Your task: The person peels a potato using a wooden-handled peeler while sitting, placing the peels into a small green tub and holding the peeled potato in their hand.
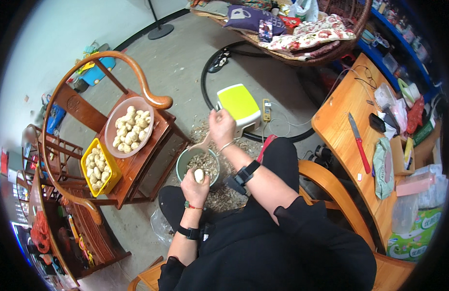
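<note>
I saw my left hand [194, 186] curled around a pale peeled tuber [199, 175], its tip pointing up over the grey bucket [182, 165]; beyond, my right hand [221, 127] gripped a peeler [201, 144], angled down toward it

A grey concrete floor [181, 58] runs up to a pale wall [54, 29] at eleven o'clock. At nine o'clock stands a dark wooden armchair [137, 160] with a curved back rail. A wicker lounger [302, 43] heaped with cushions fills twelve to one o'clock. An orange wooden table [341, 121] lies at three o'clock, blue shelving [409, 53] behind it.
</note>
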A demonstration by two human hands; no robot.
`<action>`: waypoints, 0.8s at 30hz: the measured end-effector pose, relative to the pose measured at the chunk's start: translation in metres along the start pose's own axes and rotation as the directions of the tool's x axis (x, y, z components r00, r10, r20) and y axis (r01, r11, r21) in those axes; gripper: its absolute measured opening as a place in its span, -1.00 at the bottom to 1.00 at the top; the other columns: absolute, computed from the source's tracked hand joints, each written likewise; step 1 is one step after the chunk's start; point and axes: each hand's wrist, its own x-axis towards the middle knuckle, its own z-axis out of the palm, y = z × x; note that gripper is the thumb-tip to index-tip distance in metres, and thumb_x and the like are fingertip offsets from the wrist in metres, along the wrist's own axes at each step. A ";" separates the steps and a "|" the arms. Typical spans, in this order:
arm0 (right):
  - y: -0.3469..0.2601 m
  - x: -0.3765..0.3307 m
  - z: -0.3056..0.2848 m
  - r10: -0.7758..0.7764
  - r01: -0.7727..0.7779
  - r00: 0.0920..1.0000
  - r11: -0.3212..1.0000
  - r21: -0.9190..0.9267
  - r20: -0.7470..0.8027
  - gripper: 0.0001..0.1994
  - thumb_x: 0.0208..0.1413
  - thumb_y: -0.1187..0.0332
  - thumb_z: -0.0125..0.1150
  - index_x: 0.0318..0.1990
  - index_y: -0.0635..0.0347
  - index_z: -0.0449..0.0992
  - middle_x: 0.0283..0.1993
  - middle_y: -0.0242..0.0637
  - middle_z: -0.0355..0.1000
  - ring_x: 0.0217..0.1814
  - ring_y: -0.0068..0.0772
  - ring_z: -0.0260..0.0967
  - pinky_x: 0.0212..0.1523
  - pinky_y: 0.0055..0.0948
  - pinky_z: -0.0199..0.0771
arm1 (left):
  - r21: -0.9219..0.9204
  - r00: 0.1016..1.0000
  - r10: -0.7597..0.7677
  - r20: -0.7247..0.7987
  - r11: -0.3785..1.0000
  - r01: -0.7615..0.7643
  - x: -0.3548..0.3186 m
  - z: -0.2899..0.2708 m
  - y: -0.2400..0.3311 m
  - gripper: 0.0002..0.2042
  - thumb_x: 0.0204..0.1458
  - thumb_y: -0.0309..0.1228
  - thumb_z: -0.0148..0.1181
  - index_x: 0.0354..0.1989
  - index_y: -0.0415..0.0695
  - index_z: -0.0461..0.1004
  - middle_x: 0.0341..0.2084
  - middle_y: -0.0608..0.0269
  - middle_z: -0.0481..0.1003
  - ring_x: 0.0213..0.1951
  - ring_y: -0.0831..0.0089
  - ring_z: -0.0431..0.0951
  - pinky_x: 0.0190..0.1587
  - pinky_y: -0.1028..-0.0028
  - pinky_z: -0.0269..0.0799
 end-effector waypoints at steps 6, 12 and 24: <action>0.013 0.011 -0.009 0.038 -0.039 0.999 0.997 0.071 0.013 -0.70 -0.06 0.33 0.19 -0.68 0.26 0.27 -0.77 -0.26 0.18 -0.73 -0.38 0.12 -0.63 -0.35 0.18 | -0.148 0.975 -0.209 0.073 0.965 0.217 0.015 0.000 -0.049 -0.67 -0.19 -0.34 0.29 -0.25 -0.29 0.52 -0.48 0.17 0.54 -0.47 0.55 0.51 -0.35 0.52 0.42; 0.015 -0.010 -0.006 0.132 -0.154 0.973 0.983 0.104 0.190 -0.73 -0.06 0.29 0.19 -0.62 0.28 0.35 -0.70 -0.14 0.31 -0.66 -0.32 0.27 -0.54 -0.32 0.27 | -0.585 0.735 -0.427 0.526 0.445 0.678 0.023 -0.016 -0.029 -0.66 0.01 -0.49 0.11 0.00 -0.22 0.35 -0.70 0.47 0.26 -0.74 0.72 0.15 -0.73 0.68 -0.02; 0.023 -0.005 -0.006 -0.028 0.035 0.995 0.997 -0.074 0.093 -0.75 -0.09 0.31 0.20 -0.63 0.27 0.35 -0.70 -0.07 0.30 -0.65 -0.12 0.29 -0.56 -0.29 0.27 | -0.661 0.649 -0.125 0.750 -0.106 0.743 0.021 -0.036 -0.010 -0.50 0.12 0.14 -0.25 -0.30 -0.11 0.32 -0.72 0.34 0.22 -0.77 0.63 0.05 -0.75 0.68 -0.06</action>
